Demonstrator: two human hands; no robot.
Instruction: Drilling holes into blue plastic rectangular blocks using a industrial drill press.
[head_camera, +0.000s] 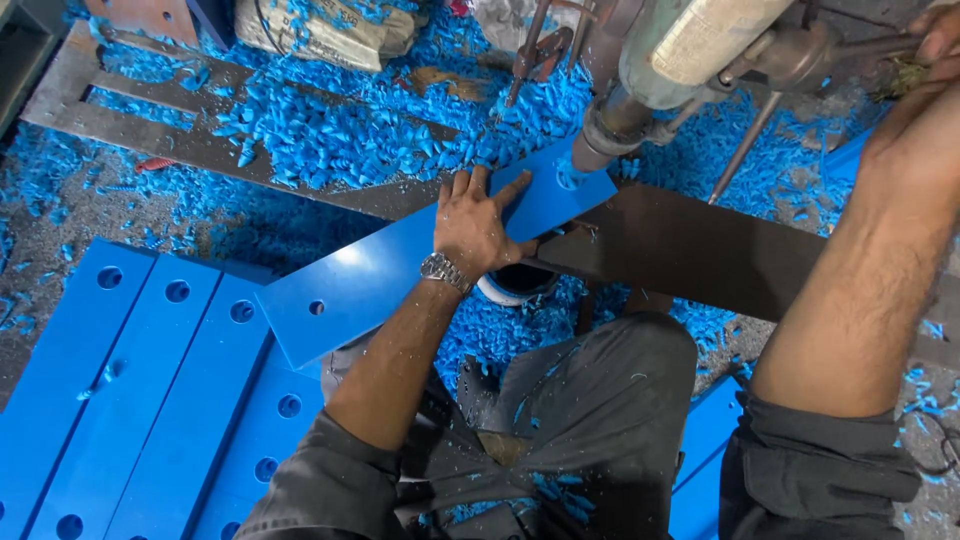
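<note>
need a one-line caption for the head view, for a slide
Left hand presses a blue plastic bar flat under a drill; right hand grips its lever.

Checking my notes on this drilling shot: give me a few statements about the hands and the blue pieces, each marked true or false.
1. The left hand lies flat on the blue plastic bar. True.
2. The right hand rests on the stacked blue bars. False: it is raised at the drill's lever.
3. The drill spindle meets the bar at its far end. True.
4. The shavings on the floor are red. False: they are blue.
5. A wristwatch is on the left wrist. True.
</note>
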